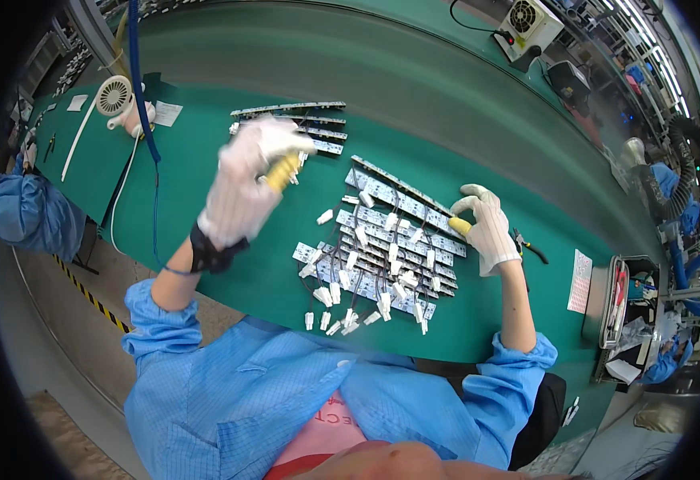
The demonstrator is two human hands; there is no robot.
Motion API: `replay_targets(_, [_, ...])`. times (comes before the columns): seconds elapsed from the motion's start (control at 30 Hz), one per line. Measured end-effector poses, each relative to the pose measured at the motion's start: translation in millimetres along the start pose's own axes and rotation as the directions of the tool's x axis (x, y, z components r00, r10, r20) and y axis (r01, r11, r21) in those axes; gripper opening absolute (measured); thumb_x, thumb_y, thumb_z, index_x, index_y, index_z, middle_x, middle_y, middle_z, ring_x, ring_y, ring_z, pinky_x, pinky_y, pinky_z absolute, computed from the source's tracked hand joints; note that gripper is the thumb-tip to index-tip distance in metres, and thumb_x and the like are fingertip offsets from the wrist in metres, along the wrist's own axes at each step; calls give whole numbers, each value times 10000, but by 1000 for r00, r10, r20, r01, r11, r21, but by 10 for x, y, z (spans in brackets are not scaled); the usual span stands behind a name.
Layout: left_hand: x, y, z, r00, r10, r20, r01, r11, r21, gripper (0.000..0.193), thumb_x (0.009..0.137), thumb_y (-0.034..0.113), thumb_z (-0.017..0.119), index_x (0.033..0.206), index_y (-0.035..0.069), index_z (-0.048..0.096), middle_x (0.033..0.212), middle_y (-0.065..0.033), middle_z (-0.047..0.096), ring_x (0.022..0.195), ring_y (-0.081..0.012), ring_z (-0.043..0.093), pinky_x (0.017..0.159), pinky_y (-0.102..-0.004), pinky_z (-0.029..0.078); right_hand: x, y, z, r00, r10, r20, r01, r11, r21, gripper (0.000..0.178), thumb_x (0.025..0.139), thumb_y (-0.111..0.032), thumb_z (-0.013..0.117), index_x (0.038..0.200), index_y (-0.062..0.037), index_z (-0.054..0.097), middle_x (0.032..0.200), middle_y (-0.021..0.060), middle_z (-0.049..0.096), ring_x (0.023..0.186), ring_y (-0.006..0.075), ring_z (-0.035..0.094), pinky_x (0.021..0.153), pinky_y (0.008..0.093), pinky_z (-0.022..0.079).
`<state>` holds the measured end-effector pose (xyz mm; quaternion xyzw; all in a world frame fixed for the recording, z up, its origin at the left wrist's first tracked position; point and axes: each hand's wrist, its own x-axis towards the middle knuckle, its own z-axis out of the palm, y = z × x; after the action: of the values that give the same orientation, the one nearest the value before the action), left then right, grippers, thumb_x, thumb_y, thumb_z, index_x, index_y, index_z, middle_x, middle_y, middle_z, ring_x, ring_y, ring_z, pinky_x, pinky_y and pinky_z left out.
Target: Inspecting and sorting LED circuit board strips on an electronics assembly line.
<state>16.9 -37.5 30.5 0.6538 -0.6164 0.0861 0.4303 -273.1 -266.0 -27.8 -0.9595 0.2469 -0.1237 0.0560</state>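
Head view, one frame. Centre: a pile of long white circuit strips w/ white plug connectors on short dark wires, spread on the green bench mat; loose plugs fan out at the pile's lower edge. Upper centre: a second, neater stack of strips, well apart from the pile. Left hand, white-gloved w/ black wrist strap, is raised above the mat left of the pile, fingers clenched round a yellow-handled tool; the tip is blurred, so its kind can't be told. Right hand, also gloved, rests at the pile's right edge, fingers pinched on a small yellow piece that touches the end of one strip. Black-handled pliers lie just beside that hand, right of centre. Upper left: small white fan and paper slips; upper right: a boxy white fan unit. Far left and far right: co-workers in blue coats. Risks, as judged: wires in the pile cross and tangle, so lifting one strip may drag its neighbours and scatter plugs toward the bench's near edge; the raised tool, brought down quickly, may strike a strip or plug; the right hand's light pinch may slip off the strip end.
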Motion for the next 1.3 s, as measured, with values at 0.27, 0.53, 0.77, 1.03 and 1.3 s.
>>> replay_targets(0.27, [-424,116,221,962,-215,170,274,751,-601,750,893,509,511,1374,-22,290,1275,-185,499,1188,-281,489,1002,-394,380,-163,-701,-582,929,368,-41,-25,173,985,364,822,-115,674,1110,-5,480,1052,143,565,933,219,609,828,355,523])
replay_targets(0.53, [-371,289,303,981,-191,6,184,932,-312,660,888,418,570,1335,-29,380,1355,-203,393,1247,-338,407,1037,-406,352,-147,-681,-231,823,488,-291,62,432,900,254,848,63,560,1089,41,486,1068,133,544,992,218,586,877,403,530])
replay_targets(0.77, [-422,52,266,944,-255,-211,74,785,-615,599,936,282,531,1384,-35,292,1414,-183,329,1329,-280,327,1099,-412,284,-120,-661,-336,783,594,-184,242,-18,970,262,862,-10,597,1105,-14,501,1043,137,584,933,247,624,851,387,531])
replay_targets(1.03, [-468,19,235,949,-314,10,220,641,-735,562,966,337,461,1370,-28,324,1400,-176,381,1289,-264,399,1092,-392,292,-191,-391,-220,769,596,-230,115,225,968,213,899,-49,547,1099,4,499,1059,148,575,949,294,631,888,411,528])
replay_targets(1.3, [-437,220,171,904,-253,344,412,312,-856,688,925,391,529,1396,-32,262,1259,-190,523,1198,-244,493,1029,-363,368,-462,-686,-510,870,479,121,143,-479,866,306,879,-35,591,1162,-14,476,967,86,571,839,175,605,836,287,525])
